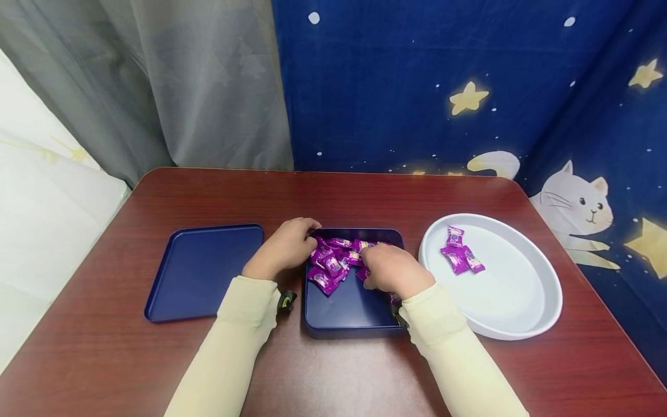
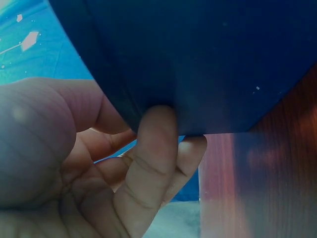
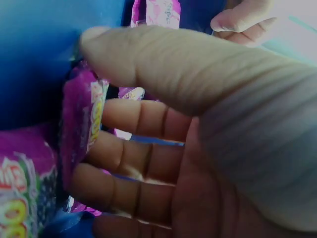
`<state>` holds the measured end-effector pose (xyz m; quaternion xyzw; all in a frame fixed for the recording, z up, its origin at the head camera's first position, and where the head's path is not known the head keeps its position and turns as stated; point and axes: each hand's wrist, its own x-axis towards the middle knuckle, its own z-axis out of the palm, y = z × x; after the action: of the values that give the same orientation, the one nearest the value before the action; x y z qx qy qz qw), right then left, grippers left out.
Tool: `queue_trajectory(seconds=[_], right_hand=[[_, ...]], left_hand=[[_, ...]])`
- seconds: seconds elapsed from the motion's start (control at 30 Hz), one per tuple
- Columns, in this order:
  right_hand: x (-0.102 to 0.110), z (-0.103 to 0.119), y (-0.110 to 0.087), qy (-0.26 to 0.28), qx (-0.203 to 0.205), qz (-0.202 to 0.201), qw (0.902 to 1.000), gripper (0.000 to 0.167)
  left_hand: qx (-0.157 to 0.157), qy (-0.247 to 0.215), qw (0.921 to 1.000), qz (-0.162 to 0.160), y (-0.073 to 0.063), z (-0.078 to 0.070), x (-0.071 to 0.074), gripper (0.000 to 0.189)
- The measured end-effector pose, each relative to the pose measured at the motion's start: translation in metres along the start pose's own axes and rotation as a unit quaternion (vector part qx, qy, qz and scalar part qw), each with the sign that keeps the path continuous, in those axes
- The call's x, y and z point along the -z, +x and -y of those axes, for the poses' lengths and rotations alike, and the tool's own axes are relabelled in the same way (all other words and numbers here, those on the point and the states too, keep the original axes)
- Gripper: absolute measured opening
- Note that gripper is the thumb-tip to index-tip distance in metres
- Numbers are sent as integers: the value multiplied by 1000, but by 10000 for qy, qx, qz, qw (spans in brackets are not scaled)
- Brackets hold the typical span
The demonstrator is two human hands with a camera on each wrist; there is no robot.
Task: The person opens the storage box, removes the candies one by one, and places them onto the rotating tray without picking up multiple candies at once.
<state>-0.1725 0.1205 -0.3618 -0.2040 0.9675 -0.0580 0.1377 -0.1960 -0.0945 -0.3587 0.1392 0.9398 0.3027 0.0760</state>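
Observation:
A dark blue rectangular box [image 1: 349,310] sits mid-table, with several purple-wrapped candies [image 1: 333,265] heaped toward its far left part. At the box's left wall, my left hand [image 1: 285,248] grips the edge; in the left wrist view its fingers [image 2: 157,144] touch the blue wall. My right hand [image 1: 395,269] reaches down inside the box on the right. Between its thumb and fingertips it holds a purple candy packet [image 3: 81,116], best seen in the right wrist view. Another candy packet [image 3: 25,183] lies beside that one. The right hand hides part of the box's contents.
On the right stands a round white tray [image 1: 513,315] with 3 purple candies [image 1: 461,255] toward its left side. A flat blue lid [image 1: 203,272] lies left of the box, partly behind the left hand. The brown table [image 1: 292,370] ends at curtains at the back.

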Motion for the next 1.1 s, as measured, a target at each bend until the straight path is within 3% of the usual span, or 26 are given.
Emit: queue_trajectory(seconds=[0.57,0.87,1.1], right_hand=[[-2,-2,1,53,-4,103,9999,20],[4,0,-1,274,-202,362,9988,32],[11,-4,-4,135,144,163,9997,41]], left_hand=[[69,-15,10000,1,2,3,-2,37],[53,-11,10000,21,1,3,-1,37],[-63,-2,10000,-28,1,2,0,36]])
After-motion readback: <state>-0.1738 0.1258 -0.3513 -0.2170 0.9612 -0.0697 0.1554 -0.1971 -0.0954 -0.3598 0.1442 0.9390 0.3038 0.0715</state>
